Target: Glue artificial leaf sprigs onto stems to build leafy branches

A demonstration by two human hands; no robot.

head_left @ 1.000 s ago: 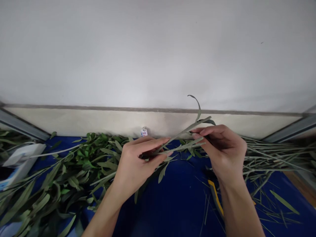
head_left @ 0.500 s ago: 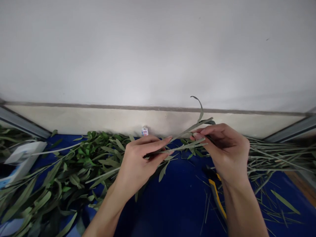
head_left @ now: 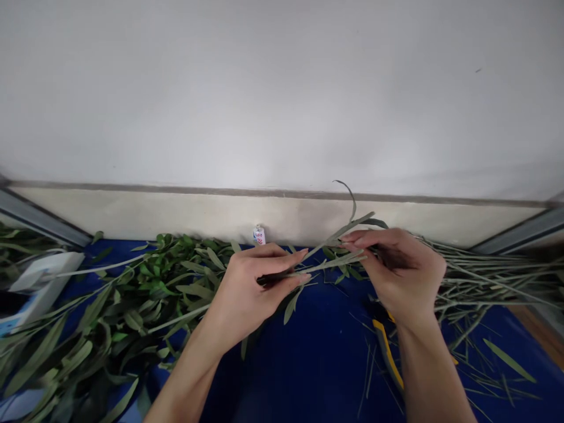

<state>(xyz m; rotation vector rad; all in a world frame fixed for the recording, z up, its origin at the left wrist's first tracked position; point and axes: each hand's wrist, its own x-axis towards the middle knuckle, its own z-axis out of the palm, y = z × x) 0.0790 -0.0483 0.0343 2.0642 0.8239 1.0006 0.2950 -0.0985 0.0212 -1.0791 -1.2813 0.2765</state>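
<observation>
Between thumb and fingers, my left hand [head_left: 253, 288] pinches a few grey-green leafy stems [head_left: 330, 262] that point to the right. One narrow leaf on them curls upward at the tip. My right hand [head_left: 399, 267] is closed in a pinch at the cut ends of these stems, with a dark leaf [head_left: 376, 222] by its fingertips. Exactly what lies between its fingers is hidden. Below the right hand, partly behind the forearm, lies a tool with yellow-and-black handles [head_left: 388, 355], its head mostly hidden.
Leafy branches [head_left: 132, 317] heap up on the left of the blue surface [head_left: 299, 364]. Bare stems [head_left: 493, 279] are piled at the right, with loose trimmings nearer me. A white box-like object [head_left: 48, 282] stands far left. A small labelled item [head_left: 259, 235] sits against the pale wall [head_left: 282, 106].
My right hand has shifted slightly down, its fingertips still by the stems. The stems' curled leaf has moved a little left and down. My left hand keeps its pinch almost in place.
</observation>
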